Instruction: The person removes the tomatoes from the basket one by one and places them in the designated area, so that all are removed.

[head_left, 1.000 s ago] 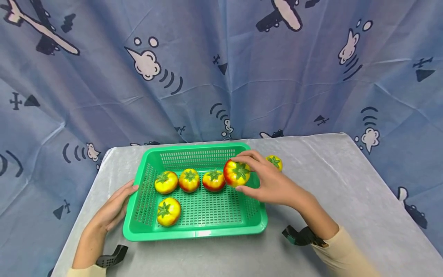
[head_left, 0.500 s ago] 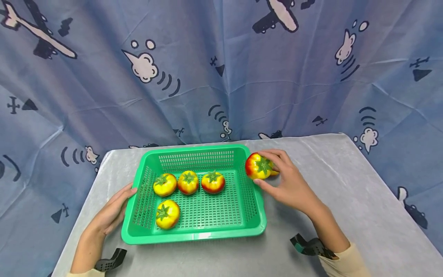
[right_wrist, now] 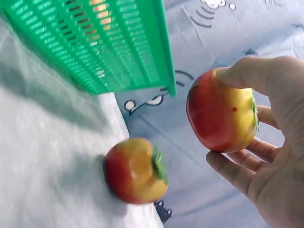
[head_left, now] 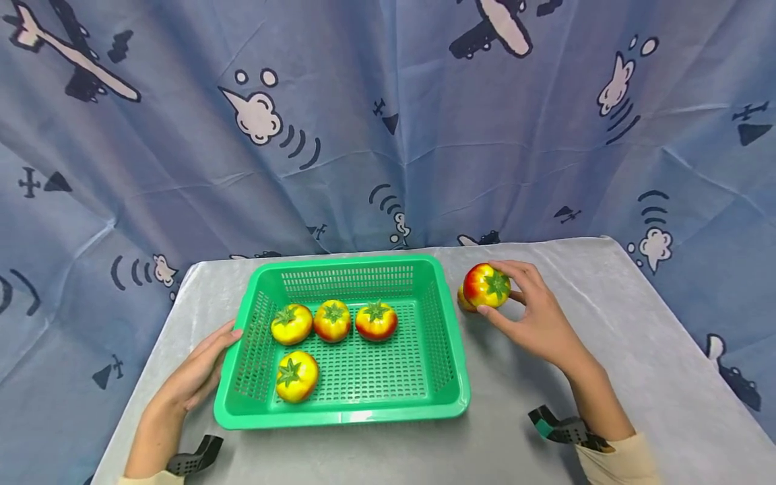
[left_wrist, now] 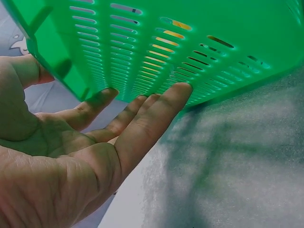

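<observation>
My right hand (head_left: 536, 316) pinches a red-and-yellow tomato (head_left: 487, 285) with a green leafy top, between thumb and fingers. It is held up over the table, right of the green basket (head_left: 339, 416). Behind and below it, another tomato (right_wrist: 135, 171) rests on the table, mostly hidden in the head view. My left hand (head_left: 197, 370) lies at the basket's left side; in the left wrist view its fairly straight fingers (left_wrist: 147, 128) touch the slotted wall. Inside the basket sit several tomatoes: a row of three, with one tomato (head_left: 297, 376) nearer the front left.
A pale grey cloth covers the table (head_left: 339, 458). At its back hangs a blue curtain (head_left: 339, 121) printed with planes and clouds. Each wrist wears a black strap mount (head_left: 570, 429).
My right hand has carried the tomato from over the basket out past its right wall, above the tomato on the table. My left hand stays at the basket's side.
</observation>
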